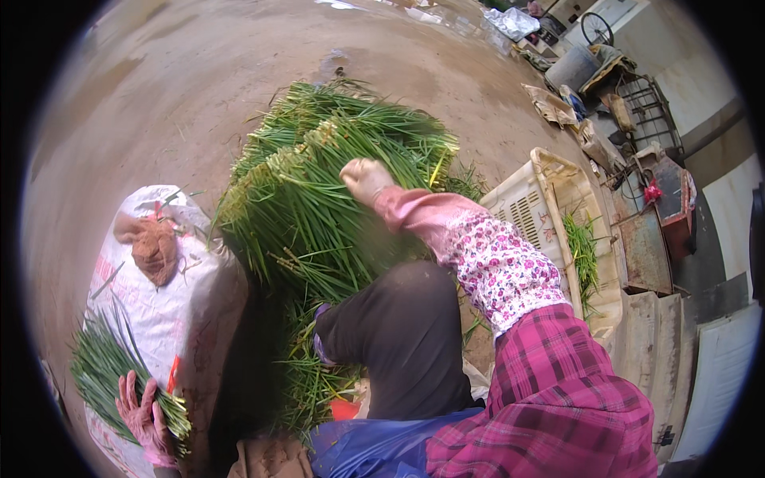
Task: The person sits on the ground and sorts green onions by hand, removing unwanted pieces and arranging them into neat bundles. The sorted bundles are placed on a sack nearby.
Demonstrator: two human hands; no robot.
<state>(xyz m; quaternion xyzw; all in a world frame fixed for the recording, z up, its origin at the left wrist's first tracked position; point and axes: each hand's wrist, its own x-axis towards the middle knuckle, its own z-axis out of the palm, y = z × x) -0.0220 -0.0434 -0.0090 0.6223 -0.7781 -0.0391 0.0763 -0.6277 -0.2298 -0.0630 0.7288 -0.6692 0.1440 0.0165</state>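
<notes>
At the lower left my left hand (142,415) lies over a bunch of garlic chives (110,376), holding it down on a stuffed white woven sack (161,310). Its fingers are apart, and the pale cut ends stick out on the right beneath it. My right hand (366,179) is over a large heap of garlic chives (323,209) on the ground before me. Its fingers are curled and slightly blurred; whether any stalks are pinched in them is hidden. A brown cloth (154,251) rests on the sack's far end.
A cream plastic crate (541,179) with some greens inside stands to my right. My bent knee (412,299) is close beneath my right arm. Loose chives (314,388) litter the ground by my foot. Farther right are a metal barrel (572,67) and a rusty metal box (645,245).
</notes>
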